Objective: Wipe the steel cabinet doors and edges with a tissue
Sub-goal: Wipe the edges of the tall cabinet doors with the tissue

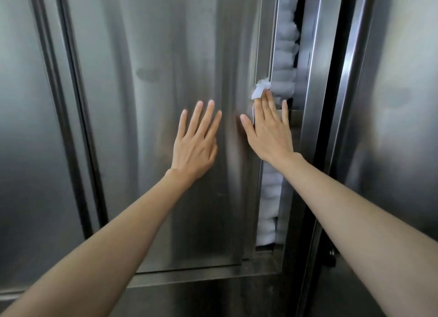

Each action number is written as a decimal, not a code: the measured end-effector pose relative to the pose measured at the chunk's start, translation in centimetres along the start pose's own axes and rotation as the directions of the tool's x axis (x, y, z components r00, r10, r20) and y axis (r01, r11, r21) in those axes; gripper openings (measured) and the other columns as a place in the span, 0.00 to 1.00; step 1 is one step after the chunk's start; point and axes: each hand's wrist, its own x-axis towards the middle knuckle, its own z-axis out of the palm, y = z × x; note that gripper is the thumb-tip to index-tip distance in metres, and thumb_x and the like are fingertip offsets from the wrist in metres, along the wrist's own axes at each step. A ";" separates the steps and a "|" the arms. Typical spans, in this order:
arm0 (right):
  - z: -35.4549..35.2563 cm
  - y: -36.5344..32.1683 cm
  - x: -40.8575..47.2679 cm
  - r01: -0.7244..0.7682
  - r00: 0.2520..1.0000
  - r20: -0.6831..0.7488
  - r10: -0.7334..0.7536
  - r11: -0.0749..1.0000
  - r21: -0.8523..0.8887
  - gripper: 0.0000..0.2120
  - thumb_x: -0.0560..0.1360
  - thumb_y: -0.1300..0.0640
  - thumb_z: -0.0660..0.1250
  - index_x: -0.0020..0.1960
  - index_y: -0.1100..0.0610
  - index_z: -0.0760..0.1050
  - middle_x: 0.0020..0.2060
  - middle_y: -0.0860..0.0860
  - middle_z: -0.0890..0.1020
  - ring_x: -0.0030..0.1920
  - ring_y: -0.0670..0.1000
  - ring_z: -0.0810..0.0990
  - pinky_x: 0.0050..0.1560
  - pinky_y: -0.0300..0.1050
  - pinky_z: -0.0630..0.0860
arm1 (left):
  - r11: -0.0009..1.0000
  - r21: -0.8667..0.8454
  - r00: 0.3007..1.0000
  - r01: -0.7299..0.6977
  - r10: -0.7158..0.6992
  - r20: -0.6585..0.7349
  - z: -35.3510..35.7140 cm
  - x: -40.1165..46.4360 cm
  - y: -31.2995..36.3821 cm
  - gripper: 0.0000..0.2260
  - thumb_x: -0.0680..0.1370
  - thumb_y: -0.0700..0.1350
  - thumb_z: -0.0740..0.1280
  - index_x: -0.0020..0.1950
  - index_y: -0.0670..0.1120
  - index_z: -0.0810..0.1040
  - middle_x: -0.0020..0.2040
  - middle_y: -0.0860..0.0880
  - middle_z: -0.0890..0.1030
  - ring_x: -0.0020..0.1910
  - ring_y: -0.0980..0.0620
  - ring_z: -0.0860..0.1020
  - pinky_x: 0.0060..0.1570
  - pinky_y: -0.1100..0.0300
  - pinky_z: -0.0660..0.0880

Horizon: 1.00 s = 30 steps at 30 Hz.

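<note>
A brushed steel cabinet door (166, 68) fills the middle of the head view. My left hand (195, 139) lies flat on the door panel with its fingers spread and straight. My right hand (270, 129) presses a crumpled white tissue (260, 89) against the door's right edge (260, 44). The fingers of that hand are straight, and the tissue sticks out above the fingertips. The door stands slightly ajar, and the gap beside it shows stacked white padding (284, 56) inside.
Another steel door (23, 127) stands to the left behind a dark vertical seam (78, 103). A steel frame post (322, 79) and a further steel panel (403, 103) lie on the right. A steel ledge (201, 276) runs below the door.
</note>
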 end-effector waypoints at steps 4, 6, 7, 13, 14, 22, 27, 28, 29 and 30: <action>2.9 0.1 -3.2 0.013 1.000 -0.018 -0.013 1.000 0.006 0.36 0.82 0.38 0.37 0.80 0.63 0.45 0.80 0.58 0.46 0.80 0.53 0.42 0.78 0.59 0.38 | 0.999 0.006 0.999 0.049 -0.049 0.012 1.8 -2.7 1.0 0.28 0.81 0.46 0.56 0.81 0.44 0.53 0.81 0.43 0.54 0.80 0.40 0.51 0.77 0.42 0.45; 5.3 -0.1 -6.2 0.005 1.000 -0.025 -0.005 1.000 0.006 0.36 0.83 0.39 0.40 0.81 0.63 0.45 0.80 0.58 0.47 0.80 0.54 0.43 0.79 0.60 0.43 | 0.997 0.027 0.997 0.075 -0.076 0.007 2.4 -2.6 1.1 0.27 0.83 0.48 0.53 0.81 0.45 0.51 0.81 0.44 0.53 0.80 0.41 0.51 0.77 0.43 0.43; 6.4 -0.2 -7.7 0.000 1.000 -0.004 0.000 1.000 -0.003 0.35 0.83 0.39 0.40 0.81 0.63 0.44 0.80 0.58 0.46 0.80 0.54 0.42 0.79 0.60 0.44 | 0.996 0.040 0.997 0.083 -0.083 0.006 2.6 -2.6 1.1 0.27 0.83 0.49 0.51 0.82 0.46 0.50 0.81 0.44 0.53 0.80 0.41 0.51 0.77 0.43 0.42; 5.6 0.0 -4.6 0.018 0.998 -0.059 -0.015 0.999 0.049 0.35 0.83 0.39 0.40 0.79 0.63 0.41 0.80 0.59 0.46 0.80 0.53 0.41 0.79 0.56 0.41 | 0.996 0.049 0.996 0.072 -0.069 -0.054 3.5 -2.9 1.0 0.27 0.83 0.49 0.50 0.82 0.46 0.50 0.81 0.44 0.51 0.80 0.41 0.51 0.77 0.43 0.44; 4.2 0.1 -2.2 0.010 0.996 -0.091 -0.005 0.998 0.058 0.35 0.82 0.39 0.40 0.79 0.63 0.42 0.80 0.59 0.47 0.80 0.53 0.41 0.79 0.55 0.39 | 0.997 0.046 0.996 0.070 -0.067 -0.061 3.5 -3.0 1.0 0.27 0.83 0.49 0.51 0.82 0.46 0.51 0.81 0.44 0.50 0.80 0.41 0.51 0.77 0.43 0.44; 10.2 -0.6 -12.2 -0.011 1.000 -0.029 0.012 0.998 0.059 0.35 0.84 0.39 0.42 0.80 0.63 0.49 0.80 0.58 0.49 0.80 0.54 0.45 0.78 0.58 0.54 | 0.996 0.032 0.996 0.080 -0.078 -0.048 3.3 -3.0 1.0 0.28 0.83 0.49 0.51 0.82 0.47 0.48 0.81 0.45 0.49 0.80 0.41 0.49 0.77 0.43 0.41; 9.3 -0.5 -10.3 -0.001 0.997 -0.074 0.004 0.999 0.050 0.35 0.84 0.38 0.39 0.79 0.65 0.50 0.79 0.60 0.52 0.80 0.55 0.48 0.79 0.54 0.46 | 0.995 0.059 0.997 0.081 -0.079 -0.026 3.4 -2.8 1.0 0.27 0.83 0.50 0.48 0.82 0.46 0.47 0.81 0.44 0.51 0.80 0.41 0.50 0.77 0.44 0.39; 8.0 -0.4 -7.9 -0.005 0.994 -0.107 0.010 0.999 0.044 0.35 0.84 0.39 0.39 0.79 0.65 0.50 0.79 0.60 0.52 0.80 0.55 0.48 0.79 0.53 0.43 | 0.995 0.058 0.997 0.079 -0.077 -0.025 3.3 -2.8 1.0 0.27 0.83 0.50 0.47 0.82 0.46 0.48 0.81 0.44 0.51 0.80 0.41 0.50 0.77 0.44 0.40; 7.2 -0.2 -6.0 -0.011 0.991 -0.131 0.017 0.999 0.050 0.35 0.84 0.40 0.40 0.79 0.65 0.49 0.79 0.60 0.51 0.80 0.55 0.48 0.79 0.52 0.41 | 0.995 0.062 0.997 0.078 -0.077 -0.028 3.2 -2.8 1.0 0.26 0.84 0.50 0.46 0.82 0.46 0.48 0.81 0.44 0.51 0.80 0.40 0.51 0.77 0.44 0.40; 7.1 0.0 -5.2 -0.011 0.989 -0.149 0.019 0.999 0.052 0.34 0.84 0.41 0.41 0.80 0.65 0.48 0.79 0.60 0.50 0.80 0.55 0.47 0.79 0.52 0.41 | 0.995 0.065 0.997 0.078 -0.076 -0.032 3.1 -2.9 1.0 0.26 0.84 0.50 0.45 0.82 0.46 0.49 0.81 0.44 0.51 0.80 0.40 0.51 0.77 0.43 0.41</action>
